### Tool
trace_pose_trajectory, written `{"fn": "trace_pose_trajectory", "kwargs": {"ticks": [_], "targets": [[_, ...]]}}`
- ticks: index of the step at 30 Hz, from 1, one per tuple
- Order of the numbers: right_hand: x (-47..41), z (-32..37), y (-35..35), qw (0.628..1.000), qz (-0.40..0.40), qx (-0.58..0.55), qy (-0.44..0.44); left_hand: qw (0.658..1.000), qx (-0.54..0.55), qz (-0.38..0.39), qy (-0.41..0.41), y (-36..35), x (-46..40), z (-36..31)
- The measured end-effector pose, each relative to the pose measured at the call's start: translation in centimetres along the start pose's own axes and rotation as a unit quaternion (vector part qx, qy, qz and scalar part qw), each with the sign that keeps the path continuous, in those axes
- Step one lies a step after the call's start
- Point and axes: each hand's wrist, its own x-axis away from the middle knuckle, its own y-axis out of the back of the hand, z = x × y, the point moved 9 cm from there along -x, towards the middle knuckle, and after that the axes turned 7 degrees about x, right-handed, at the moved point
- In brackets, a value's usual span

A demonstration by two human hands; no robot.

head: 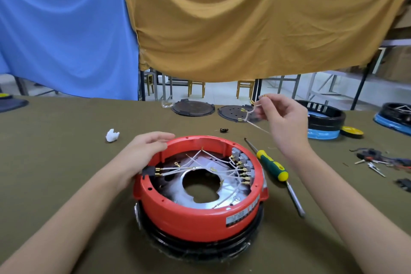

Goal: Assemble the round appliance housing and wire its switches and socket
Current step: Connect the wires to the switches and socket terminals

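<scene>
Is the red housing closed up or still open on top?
Open: the red housing has no cover, so its white wires and metal plate show inside.

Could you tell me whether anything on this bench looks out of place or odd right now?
Nothing looks damaged or spilled. Inside the red housing a few white leads with brass terminals lie loose, not yet plugged in. A crumpled white scrap and a small dark part sit stray on the cloth, and the screwdriver lies beside the housing.
</scene>
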Motion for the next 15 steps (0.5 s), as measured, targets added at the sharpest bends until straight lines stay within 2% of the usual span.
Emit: {"fn": "trace_pose_trajectory", "kwargs": {"ticks": [2, 5, 8, 11, 13, 15], "targets": [[0.9, -0.6, -1.4, 0.979, 0.013, -0.173, -0.105, 1.0, -0.008, 0.0, -0.01, -0.2, 0.3, -0.3], [2.5, -1.5, -3.8, 0.907, 0.061, -0.35, -0.228, 0.996, -0.073, -0.01, -0.046, -0.4, 0.5, -1.0], [3.6, -1.6, -4.8, 0.864, 0.075, -0.399, -0.297, 0.982, -0.175, -0.021, -0.069, -0.9, 0.6, -1.3], [4.2, -1.4, -5.5, 0.838, 0.083, -0.424, -0.333, 0.963, -0.268, -0.007, -0.042, -0.9, 0.7, -1.1], [4.4, -1.2, -5.9, 0.829, 0.102, -0.431, -0.341, 0.958, -0.288, 0.019, 0.001, -0.4, 1.0, -0.8], [4.6, -1.1, -6.4, 0.828, 0.125, -0.426, -0.343, 0.966, -0.258, 0.011, 0.023, 0.5, 1.0, -0.8]]}}
